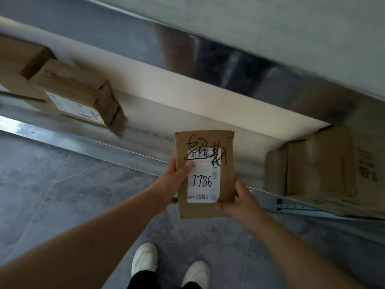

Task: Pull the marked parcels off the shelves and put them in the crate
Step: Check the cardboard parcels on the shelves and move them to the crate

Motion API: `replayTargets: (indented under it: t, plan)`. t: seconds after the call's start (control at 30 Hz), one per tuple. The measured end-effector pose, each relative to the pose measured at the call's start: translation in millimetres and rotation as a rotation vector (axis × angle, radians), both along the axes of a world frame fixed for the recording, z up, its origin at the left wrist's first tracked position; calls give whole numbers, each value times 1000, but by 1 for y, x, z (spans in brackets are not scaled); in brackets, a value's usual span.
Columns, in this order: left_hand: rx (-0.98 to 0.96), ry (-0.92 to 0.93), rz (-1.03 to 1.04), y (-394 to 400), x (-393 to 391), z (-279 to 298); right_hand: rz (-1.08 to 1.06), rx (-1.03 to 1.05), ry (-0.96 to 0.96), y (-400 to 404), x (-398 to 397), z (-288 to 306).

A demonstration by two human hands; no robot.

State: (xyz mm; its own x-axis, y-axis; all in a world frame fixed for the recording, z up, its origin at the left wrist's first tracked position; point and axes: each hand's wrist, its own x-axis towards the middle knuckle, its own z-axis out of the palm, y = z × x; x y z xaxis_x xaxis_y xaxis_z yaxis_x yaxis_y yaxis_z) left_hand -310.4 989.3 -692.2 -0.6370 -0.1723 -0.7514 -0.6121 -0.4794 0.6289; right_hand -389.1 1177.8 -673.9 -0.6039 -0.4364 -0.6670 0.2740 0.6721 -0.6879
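Standing over grey floor (52,184) before steel shelf (145,130), left hand (173,184) and right hand (239,201) both gripping marked parcel (205,174) by its edges.

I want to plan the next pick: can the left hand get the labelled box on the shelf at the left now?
Probably not yet: the left hand holds the marked parcel together with the right hand, though nothing blocks the labelled box.

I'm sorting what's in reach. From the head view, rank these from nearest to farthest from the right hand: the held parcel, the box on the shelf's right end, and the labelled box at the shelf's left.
1. Held parcel, in the right hand.
2. Right box, beside it.
3. Left labelled box, far left.
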Motion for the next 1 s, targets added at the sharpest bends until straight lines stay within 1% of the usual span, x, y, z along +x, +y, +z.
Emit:
replayTargets:
  t: [0.07,0.13,0.2,0.23,0.27,0.33,0.4,0.47,0.5,0.57,0.67,0.77,0.9,1.0]
  plan:
    - [-45,8,-20,-1,8,8,32,57,29,-3,7,13]
    - [-95,-6,4,-3,21,18,118,123,50,-7,14,22]
    - [-145,-27,29,-6,32,30,111,110,43,-12,20,31]
    - [-146,-35,40,-4,33,28,73,93,24,-11,21,32]
    - [-135,-60,95,-15,63,46,86,78,2,-26,36,50]
    - [-90,-65,82,-9,74,50,-7,75,-51,-22,41,52]
    - [-84,-71,94,-11,94,61,-50,35,-141,-27,49,61]
    - [-111,-73,141,-22,124,73,-20,-25,-229,-43,67,78]
    - [-117,-78,180,-22,145,87,14,-22,-257,-47,79,90]
    - [-133,-75,209,-25,161,104,41,-31,-278,-54,87,101]
    - [-140,-83,311,-10,209,134,141,-14,-308,-58,117,123]
    - [-143,-117,454,11,258,155,274,-4,-322,-63,151,151]
    - [-140,-111,650,28,329,187,457,-2,-317,-83,202,184]
    - [-161,-111,756,31,380,206,541,-13,-346,-101,245,206]
